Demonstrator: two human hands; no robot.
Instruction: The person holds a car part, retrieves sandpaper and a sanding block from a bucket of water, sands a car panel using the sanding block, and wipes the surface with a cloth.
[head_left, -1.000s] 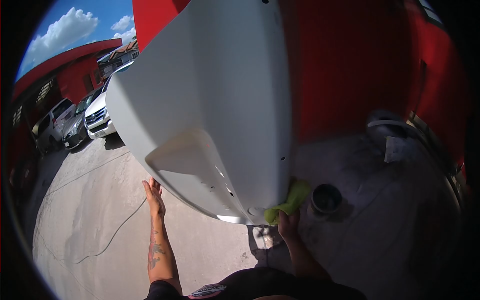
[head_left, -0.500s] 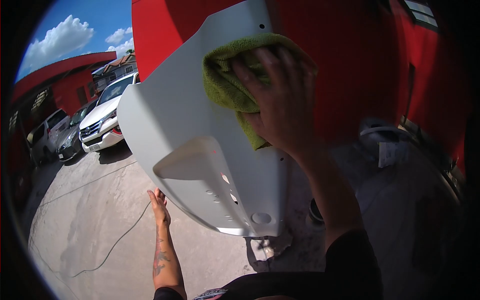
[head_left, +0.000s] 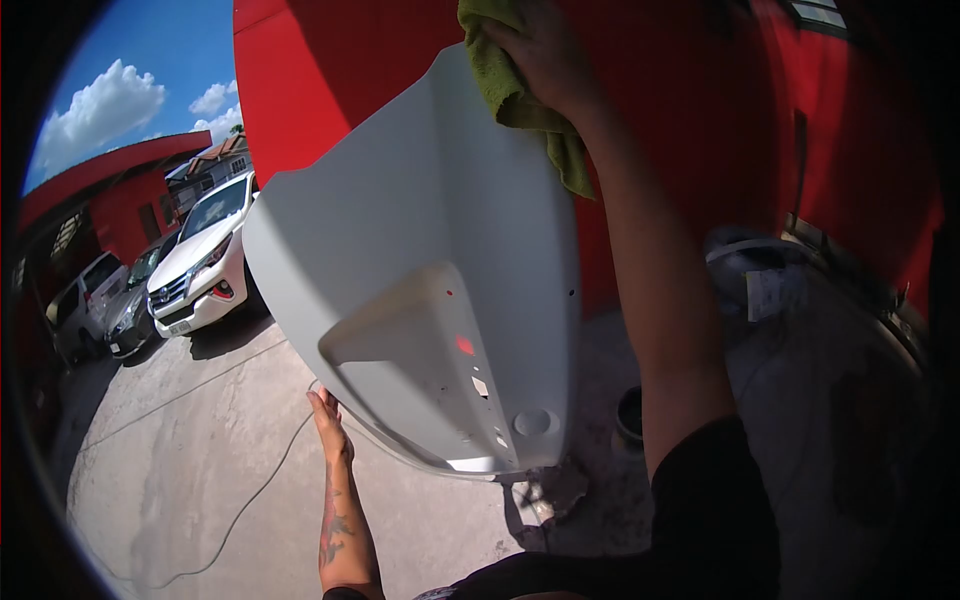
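Observation:
A pale grey car tailgate panel (head_left: pixel 360 230), with a recess and several small holes in its lower half, stands tilted before me. My right hand (head_left: pixel 545 55) is at its top right edge, closed on a green microfiber cloth (head_left: pixel 505 85) that hangs down over the edge. Part of the cloth and fingertips is cut off by the top of the view. Low on the left, my left hand (head_left: pixel 328 425) lies against the panel's rim with its fingers stretched upward; whether they press on the rim is hard to see.
A red wall (head_left: pixel 680 120) rises behind the panel. A white SUV (head_left: pixel 200 265) and other cars are parked at left. A thin cable (head_left: pixel 235 525) runs over the concrete floor (head_left: pixel 180 440). A dark round container (head_left: pixel 630 415) and a curved part with a paper label (head_left: pixel 765 290) are at right.
My right hand has moved the cloth up from the panel's upper face to its top right edge. The panel appears slightly lower and turned in view. My left hand stays by the lower left rim.

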